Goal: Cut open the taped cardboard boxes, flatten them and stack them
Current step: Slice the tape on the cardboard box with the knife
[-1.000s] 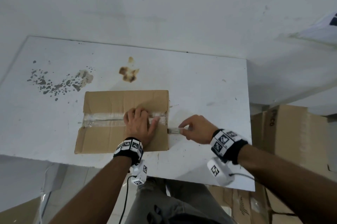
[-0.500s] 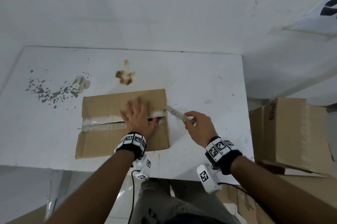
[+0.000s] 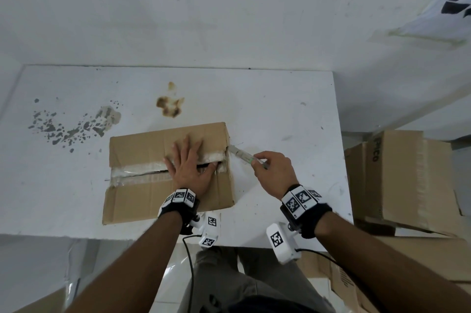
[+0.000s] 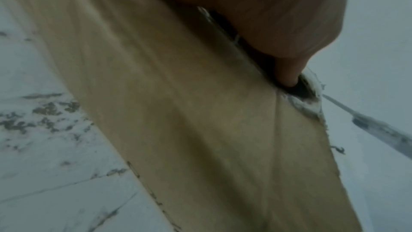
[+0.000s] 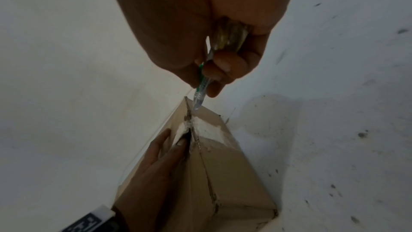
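A brown cardboard box (image 3: 142, 152) lies on the white table (image 3: 275, 114), with clear tape (image 3: 137, 171) along its top seam. The seam is slit and gapes near the right end. My left hand (image 3: 190, 163) lies flat on the box top with fingers spread, the thumb (image 4: 287, 75) at the dark slit. My right hand (image 3: 274, 168) grips a clear utility knife (image 3: 246, 156) with a green slider just right of the box. Its blade tip (image 5: 196, 107) touches the box's upper right edge (image 5: 189, 112) at the seam's end.
Dark speckles (image 3: 66, 126) and a brown stain (image 3: 169, 106) mark the table behind the box. Taped cardboard boxes (image 3: 402, 175) stand off the table's right edge, more cardboard (image 3: 356, 284) below them. A white wall (image 3: 204, 7) rises behind the table. My legs (image 3: 244, 282) are at the front edge.
My right hand lifted the knife from low beside the box's right side up to the seam's right end. My left hand spread flat and slid slightly right; the seam now gapes.
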